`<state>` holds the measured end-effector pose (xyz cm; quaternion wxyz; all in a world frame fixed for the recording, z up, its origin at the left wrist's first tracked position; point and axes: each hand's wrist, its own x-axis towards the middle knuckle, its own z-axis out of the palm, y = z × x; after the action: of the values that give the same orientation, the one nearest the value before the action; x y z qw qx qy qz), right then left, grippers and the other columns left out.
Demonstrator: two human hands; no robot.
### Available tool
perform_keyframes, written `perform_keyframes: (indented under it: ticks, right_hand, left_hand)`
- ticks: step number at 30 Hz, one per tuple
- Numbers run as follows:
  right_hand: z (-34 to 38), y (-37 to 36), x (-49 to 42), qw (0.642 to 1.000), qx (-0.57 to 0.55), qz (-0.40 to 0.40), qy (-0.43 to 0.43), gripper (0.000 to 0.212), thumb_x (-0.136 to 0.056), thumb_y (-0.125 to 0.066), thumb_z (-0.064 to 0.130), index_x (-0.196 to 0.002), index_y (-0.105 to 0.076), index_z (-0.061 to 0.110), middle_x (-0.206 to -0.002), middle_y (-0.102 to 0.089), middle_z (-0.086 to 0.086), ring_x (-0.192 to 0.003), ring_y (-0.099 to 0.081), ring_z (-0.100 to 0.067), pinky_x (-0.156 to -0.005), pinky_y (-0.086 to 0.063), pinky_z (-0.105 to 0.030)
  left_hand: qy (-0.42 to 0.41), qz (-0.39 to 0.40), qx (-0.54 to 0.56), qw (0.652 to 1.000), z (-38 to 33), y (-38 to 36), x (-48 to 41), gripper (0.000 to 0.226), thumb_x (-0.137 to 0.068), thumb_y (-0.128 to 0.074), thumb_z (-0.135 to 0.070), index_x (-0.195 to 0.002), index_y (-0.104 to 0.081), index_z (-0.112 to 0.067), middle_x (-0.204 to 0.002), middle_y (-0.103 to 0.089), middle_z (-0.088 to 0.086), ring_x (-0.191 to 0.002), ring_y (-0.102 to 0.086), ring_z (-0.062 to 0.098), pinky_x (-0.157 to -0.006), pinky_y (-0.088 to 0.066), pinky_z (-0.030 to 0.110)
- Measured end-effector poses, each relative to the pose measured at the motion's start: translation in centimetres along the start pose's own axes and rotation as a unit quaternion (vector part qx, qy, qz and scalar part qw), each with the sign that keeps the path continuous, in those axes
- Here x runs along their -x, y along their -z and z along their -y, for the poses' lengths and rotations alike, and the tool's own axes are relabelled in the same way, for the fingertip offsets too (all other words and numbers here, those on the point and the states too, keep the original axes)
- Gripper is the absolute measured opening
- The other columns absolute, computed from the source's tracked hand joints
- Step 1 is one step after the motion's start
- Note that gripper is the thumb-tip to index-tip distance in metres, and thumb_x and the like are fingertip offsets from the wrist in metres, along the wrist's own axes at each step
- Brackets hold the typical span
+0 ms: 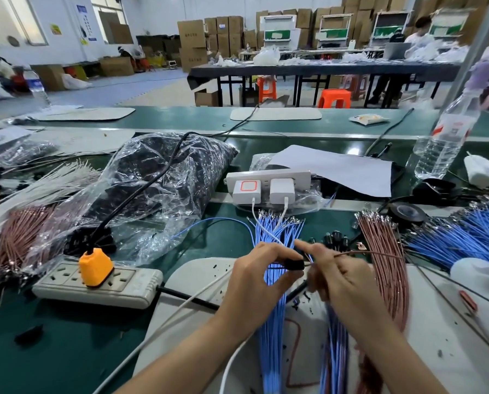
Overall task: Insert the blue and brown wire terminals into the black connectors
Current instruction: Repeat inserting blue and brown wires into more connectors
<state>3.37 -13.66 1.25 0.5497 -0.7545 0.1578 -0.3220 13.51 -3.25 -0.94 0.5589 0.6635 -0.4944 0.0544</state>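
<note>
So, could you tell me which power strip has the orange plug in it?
The grey strip at the near left; the white strip farther back holds two white chargers.

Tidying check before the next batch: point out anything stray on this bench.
One blue wire loops away from its bundle toward the plastic bag; black bits litter the white mat.

A factory assembly hall for wiring work. Cardboard boxes point(192, 34) stand stacked along the far wall at the top of the frame, with a long dark counter point(323, 70) and orange stools point(334, 98) in front. Across the lower half, a green counter point(67, 351) carries bundles of blue wires point(271, 231) and brown wires point(379, 243), a clear bag of black parts point(163, 177) and a power strip point(118, 285). A person point(413, 38) works at the upper right.
</note>
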Motion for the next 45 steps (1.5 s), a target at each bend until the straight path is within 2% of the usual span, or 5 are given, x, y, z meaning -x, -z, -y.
perform_keyframes:
  ticks: [19, 27, 30, 36, 45]
  right_hand:
    - [0.0, -0.4, 0.3, 0.985, -0.117, 0.092, -0.085, 0.039, -0.079, -0.065, -0.013, -0.109, -0.058, 0.01, -0.062, -0.065, -0.002, -0.051, -0.054, -0.01, -0.047, -0.047, -0.021]
    - [1.9, 2.1, 0.4, 0.736, -0.152, 0.644, -0.143, 0.017, -0.083, -0.068, 0.008, -0.094, -0.062, -0.004, -0.085, -0.06, -0.003, -0.074, -0.057, -0.004, -0.069, -0.045, -0.015]
    - [2.0, 1.5, 0.5, 0.717, -0.181, 0.648, -0.182, 0.023, -0.083, -0.07, 0.025, -0.095, -0.067, 0.005, -0.084, -0.064, 0.002, -0.07, -0.059, 0.0, -0.066, -0.046, -0.012]
    - [0.8, 0.1, 0.9, 0.892, -0.204, 0.307, -0.261, 0.026, -0.074, -0.07, 0.037, -0.077, -0.071, 0.011, -0.063, -0.063, -0.008, -0.038, -0.046, -0.006, -0.034, -0.029, -0.011]
    - [1.9, 1.2, 0.7, 0.813, -0.037, 0.538, -0.218, 0.017, -0.087, -0.069, 0.03, -0.085, -0.076, 0.014, -0.054, -0.06, 0.008, -0.039, -0.048, 0.0, -0.038, -0.036, -0.012]
  left_hand:
    - [0.269, -0.002, 0.394, 0.879, -0.3, 0.5, -1.1, 0.027, -0.067, -0.076, -0.008, -0.081, -0.053, -0.01, -0.069, -0.055, -0.003, -0.061, -0.051, 0.009, -0.063, -0.046, 0.019]
    - [0.447, -0.175, 0.636, 0.604, 2.8, 2.9, -3.2, 0.013, -0.073, -0.062, -0.02, -0.076, -0.067, -0.008, -0.059, -0.056, -0.001, -0.049, -0.056, 0.008, -0.08, -0.026, 0.012]
    - [0.426, -0.166, 0.642, 0.615, 2.5, 2.9, -3.2, 0.014, -0.073, -0.06, -0.018, -0.083, -0.068, -0.011, -0.064, -0.055, 0.001, -0.051, -0.056, 0.008, -0.07, -0.033, 0.008]
    - [0.357, 0.01, 0.534, 0.767, -0.3, 1.0, -1.7, 0.017, -0.076, -0.058, -0.008, -0.075, -0.075, -0.012, -0.062, -0.055, 0.003, -0.053, -0.055, 0.011, -0.057, -0.053, 0.023]
    - [0.276, -0.008, 0.405, 0.872, -0.8, 0.1, -1.2, 0.027, -0.073, -0.063, -0.013, -0.099, -0.067, -0.01, -0.066, -0.062, -0.006, -0.059, -0.054, 0.005, -0.066, -0.049, 0.014]
